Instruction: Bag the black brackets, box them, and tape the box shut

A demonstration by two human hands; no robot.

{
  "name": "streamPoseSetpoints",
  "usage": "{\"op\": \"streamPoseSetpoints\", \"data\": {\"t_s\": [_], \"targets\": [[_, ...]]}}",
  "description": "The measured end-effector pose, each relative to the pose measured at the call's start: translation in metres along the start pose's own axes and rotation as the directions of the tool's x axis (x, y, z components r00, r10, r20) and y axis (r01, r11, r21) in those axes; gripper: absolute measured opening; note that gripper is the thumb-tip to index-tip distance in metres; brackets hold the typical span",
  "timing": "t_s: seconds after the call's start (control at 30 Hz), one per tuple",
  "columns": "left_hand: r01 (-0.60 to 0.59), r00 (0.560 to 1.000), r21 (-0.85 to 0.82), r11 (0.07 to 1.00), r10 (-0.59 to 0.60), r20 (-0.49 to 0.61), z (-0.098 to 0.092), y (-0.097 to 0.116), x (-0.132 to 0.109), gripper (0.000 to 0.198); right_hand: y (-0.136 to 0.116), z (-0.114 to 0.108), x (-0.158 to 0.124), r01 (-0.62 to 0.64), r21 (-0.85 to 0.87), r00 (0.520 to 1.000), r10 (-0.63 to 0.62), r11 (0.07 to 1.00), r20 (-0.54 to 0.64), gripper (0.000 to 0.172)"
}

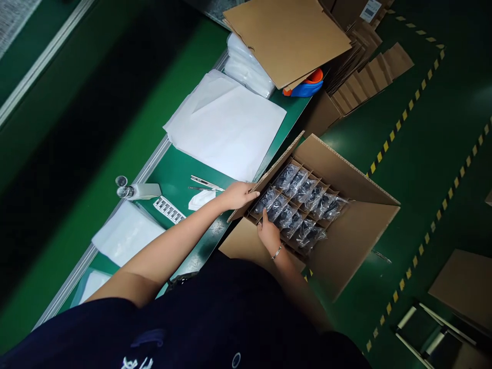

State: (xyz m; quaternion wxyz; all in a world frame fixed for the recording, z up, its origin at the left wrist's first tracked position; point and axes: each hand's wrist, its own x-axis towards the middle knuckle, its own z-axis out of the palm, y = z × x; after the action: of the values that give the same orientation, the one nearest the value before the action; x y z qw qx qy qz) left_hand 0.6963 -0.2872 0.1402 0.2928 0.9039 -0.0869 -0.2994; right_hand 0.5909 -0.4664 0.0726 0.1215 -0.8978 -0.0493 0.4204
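An open cardboard box (357, 236) stands beside the green table, its flaps raised. Cardboard dividers (289, 193) split its inside into cells. Several dark parts in clear plastic bags (298, 182) fill those cells in rows. My left hand (239, 196) grips the edge of the flap (279, 159) on the table side, thumb on the inner face and the other fingers mostly hidden behind it. Over the near corner of the box, my right hand (269, 234) holds nothing; its index finger points out at a bagged part (265, 201), and the other fingers are partly hidden.
On the green table (172, 166) lie white sheets (230, 123), tweezers (206, 183), a label strip (169, 210) and a pump bottle (144, 191). Cardboard sheets (288, 38) and a blue-orange item (307, 87) sit farther back. Folded cartons (369, 77) stand on the floor beyond.
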Motion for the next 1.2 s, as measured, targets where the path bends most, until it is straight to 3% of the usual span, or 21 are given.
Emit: {"op": "streamPoseSetpoints", "data": {"t_s": [0.27, 0.73, 1.07, 1.2], "targets": [[-0.014, 1.0, -0.011, 1.0, 0.014, -0.027, 0.002, 0.003, -0.001, 0.041, -0.011, -0.008, 0.015, -0.038, 0.032, 0.999, 0.039, 0.999, -0.015, 0.076], [0.032, 0.995, -0.098, 0.995, -0.04, -0.088, 0.008, 0.009, -0.005, 0.034, 0.056, 0.012, -0.029, -0.198, 0.144, 0.979, 0.204, 0.97, -0.029, 0.07], [0.021, 0.995, -0.159, 0.987, -0.036, -0.093, 0.013, 0.008, -0.004, 0.037, 0.082, 0.022, -0.051, -0.247, 0.181, 0.961, 0.265, 0.952, -0.082, 0.069], [0.019, 0.995, -0.174, 0.985, -0.036, -0.096, 0.015, 0.006, -0.003, 0.037, 0.076, 0.021, -0.046, -0.164, 0.181, 0.979, 0.183, 0.97, -0.093, 0.07]]}}
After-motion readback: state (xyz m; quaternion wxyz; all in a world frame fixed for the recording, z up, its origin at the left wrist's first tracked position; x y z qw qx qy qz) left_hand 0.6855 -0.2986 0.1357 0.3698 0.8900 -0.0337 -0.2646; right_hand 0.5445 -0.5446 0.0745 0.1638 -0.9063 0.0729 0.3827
